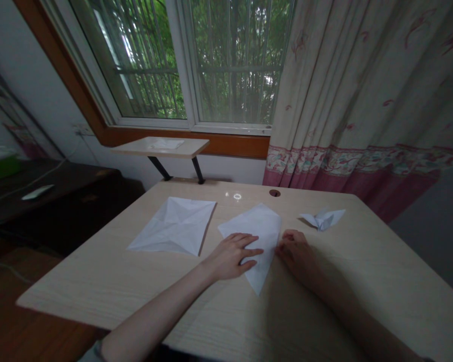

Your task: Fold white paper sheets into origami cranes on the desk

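A partly folded sheet of white paper (pixel 263 221), kite-like in outline, lies on the table in front of me with one point towards me. My left hand (pixel 236 255) rests flat on its left half, fingers spread. At the paper's right edge is my right hand (pixel 296 254), its fingers curled and closed at that edge; the fingertips are partly hidden. To the left lies another sheet of white paper (pixel 177 223), opened out and marked with creases. A small folded paper figure with wing-like flaps (pixel 322 219) sits beyond my right hand.
The pale wooden table (pixel 109 286) has a round cable hole (pixel 275 193) near its back edge. A raised shelf (pixel 136 146) at the back left bears a white paper (pixel 168 144). Behind are a window and a curtain (pixel 324 100); a dark cabinet (pixel 60 201) stands at left.
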`<control>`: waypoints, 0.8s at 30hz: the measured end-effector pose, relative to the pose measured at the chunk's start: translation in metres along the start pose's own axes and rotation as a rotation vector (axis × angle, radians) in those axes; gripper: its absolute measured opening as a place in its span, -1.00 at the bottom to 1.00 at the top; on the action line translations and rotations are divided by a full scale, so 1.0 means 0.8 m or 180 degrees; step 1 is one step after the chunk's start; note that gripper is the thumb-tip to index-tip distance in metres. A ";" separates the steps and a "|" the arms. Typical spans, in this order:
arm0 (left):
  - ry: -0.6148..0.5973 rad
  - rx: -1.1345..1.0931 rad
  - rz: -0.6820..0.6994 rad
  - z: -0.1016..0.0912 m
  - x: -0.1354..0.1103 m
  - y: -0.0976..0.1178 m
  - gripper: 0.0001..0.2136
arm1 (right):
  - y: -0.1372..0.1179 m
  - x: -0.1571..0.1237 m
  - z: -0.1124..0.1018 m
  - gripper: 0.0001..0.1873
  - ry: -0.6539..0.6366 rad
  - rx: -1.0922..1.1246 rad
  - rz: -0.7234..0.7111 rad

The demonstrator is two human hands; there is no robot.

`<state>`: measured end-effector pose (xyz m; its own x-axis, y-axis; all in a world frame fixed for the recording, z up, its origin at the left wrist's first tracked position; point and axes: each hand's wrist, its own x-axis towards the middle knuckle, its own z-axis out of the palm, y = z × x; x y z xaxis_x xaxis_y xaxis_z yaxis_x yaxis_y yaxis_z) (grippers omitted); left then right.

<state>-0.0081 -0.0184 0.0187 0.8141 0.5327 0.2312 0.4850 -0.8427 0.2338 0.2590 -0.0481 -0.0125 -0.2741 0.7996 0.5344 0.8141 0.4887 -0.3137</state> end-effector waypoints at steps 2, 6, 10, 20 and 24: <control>0.0010 -0.0024 -0.0005 0.001 0.000 -0.001 -0.66 | 0.001 0.000 0.000 -0.85 -0.0016 0.0024 -0.0021; -0.0026 -0.0048 -0.0050 0.001 0.000 -0.001 -0.65 | 0.001 0.000 -0.001 -0.84 -0.0141 0.0060 -0.0034; -0.0030 -0.0063 -0.0067 0.001 0.001 -0.001 -0.66 | -0.001 0.000 -0.003 -0.82 -0.0112 0.0042 -0.0079; -0.0020 -0.0094 -0.0107 0.000 0.000 -0.002 -0.66 | 0.006 -0.006 0.006 -0.86 -0.0110 0.0020 -0.0212; -0.0039 -0.0111 -0.0092 -0.001 0.000 -0.003 -0.66 | 0.002 -0.007 0.005 -0.87 -0.0089 -0.0005 -0.0271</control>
<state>-0.0095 -0.0160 0.0187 0.8038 0.5556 0.2125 0.4971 -0.8236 0.2732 0.2595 -0.0502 -0.0193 -0.3566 0.7645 0.5370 0.7880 0.5549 -0.2667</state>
